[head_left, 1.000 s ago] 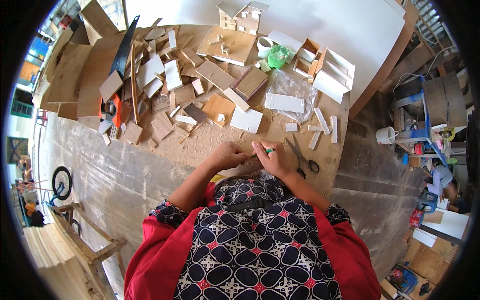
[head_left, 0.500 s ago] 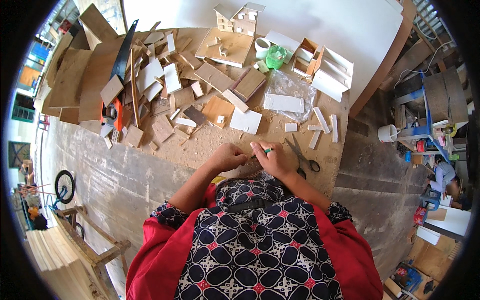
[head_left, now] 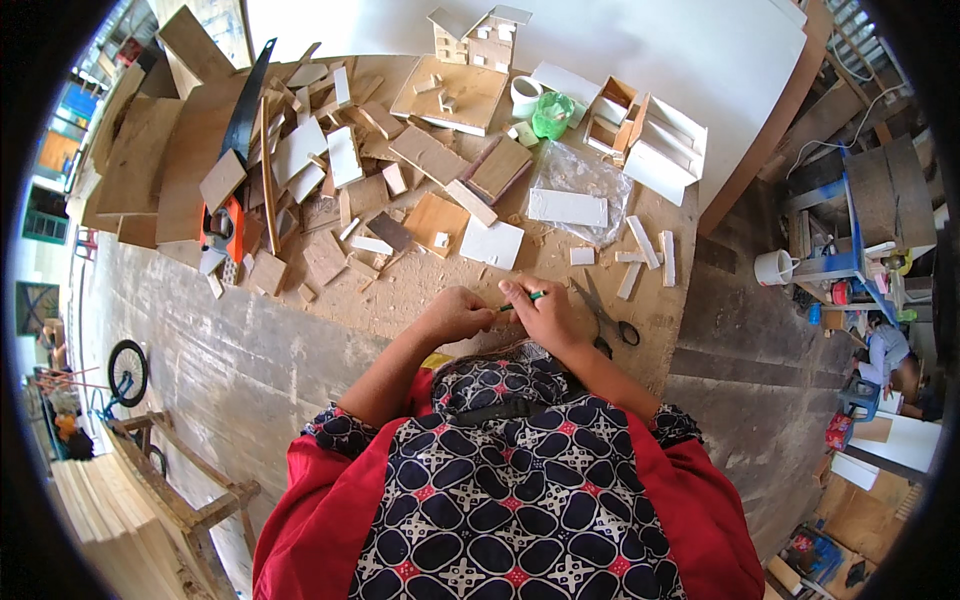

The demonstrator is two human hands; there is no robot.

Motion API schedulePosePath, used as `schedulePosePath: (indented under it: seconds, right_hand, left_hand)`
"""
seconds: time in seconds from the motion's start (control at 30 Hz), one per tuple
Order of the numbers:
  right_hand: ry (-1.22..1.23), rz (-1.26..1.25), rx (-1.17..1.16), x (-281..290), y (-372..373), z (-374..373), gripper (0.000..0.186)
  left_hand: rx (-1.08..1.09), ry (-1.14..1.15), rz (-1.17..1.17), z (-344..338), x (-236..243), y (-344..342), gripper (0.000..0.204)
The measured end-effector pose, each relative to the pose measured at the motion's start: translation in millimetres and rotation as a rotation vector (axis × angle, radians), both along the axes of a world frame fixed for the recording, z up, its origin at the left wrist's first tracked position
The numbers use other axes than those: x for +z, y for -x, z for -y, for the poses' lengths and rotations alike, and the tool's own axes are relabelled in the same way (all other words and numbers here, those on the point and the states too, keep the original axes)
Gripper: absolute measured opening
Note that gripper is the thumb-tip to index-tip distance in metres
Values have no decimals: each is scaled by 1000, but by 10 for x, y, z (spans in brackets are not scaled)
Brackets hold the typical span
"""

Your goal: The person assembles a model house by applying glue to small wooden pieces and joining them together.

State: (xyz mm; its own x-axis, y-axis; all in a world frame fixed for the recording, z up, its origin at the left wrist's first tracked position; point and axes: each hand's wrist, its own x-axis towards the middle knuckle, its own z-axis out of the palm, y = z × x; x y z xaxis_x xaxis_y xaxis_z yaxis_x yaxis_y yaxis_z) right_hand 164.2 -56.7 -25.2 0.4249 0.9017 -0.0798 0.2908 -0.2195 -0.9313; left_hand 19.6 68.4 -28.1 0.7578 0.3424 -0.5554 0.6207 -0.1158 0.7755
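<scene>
My left hand (head_left: 458, 313) and my right hand (head_left: 541, 312) meet at the near edge of a wooden worktable (head_left: 420, 285). My right hand grips a thin green pencil-like tool (head_left: 533, 297), its tip sticking out to the right. My left hand's fingers are curled against the right hand and pinch something small that is hidden between them. Black-handled scissors (head_left: 608, 321) lie flat on the table just right of my right hand.
Many cut wood and white board pieces (head_left: 330, 190) litter the table. A small model house (head_left: 478, 40), a green cup (head_left: 551, 114), a plastic bag (head_left: 575, 185) and a handsaw (head_left: 240, 130) lie further back. A white bucket (head_left: 773, 267) stands on the floor at right.
Both hands stay together at the table edge with only small finger shifts. The view has drifted slightly.
</scene>
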Motion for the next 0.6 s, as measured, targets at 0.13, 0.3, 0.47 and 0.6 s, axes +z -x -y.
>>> schedulePosePath:
  seconds: [0.13,0.3,0.47,0.6]
  right_hand:
    - [-122,384,126,119,0,22,32]
    - [-117,314,136,66,-7,35,32]
    - [-107,118,39,50,16,46,31]
    - [-210,302,94,3,10,31,29]
  left_hand:
    - [8,2,30,1,-29,10,32]
    - [12,-9,40,13,-17,6,31]
    - [20,-33,18,10,-44,8,31]
    - [11,6,36,12,-100,16,27]
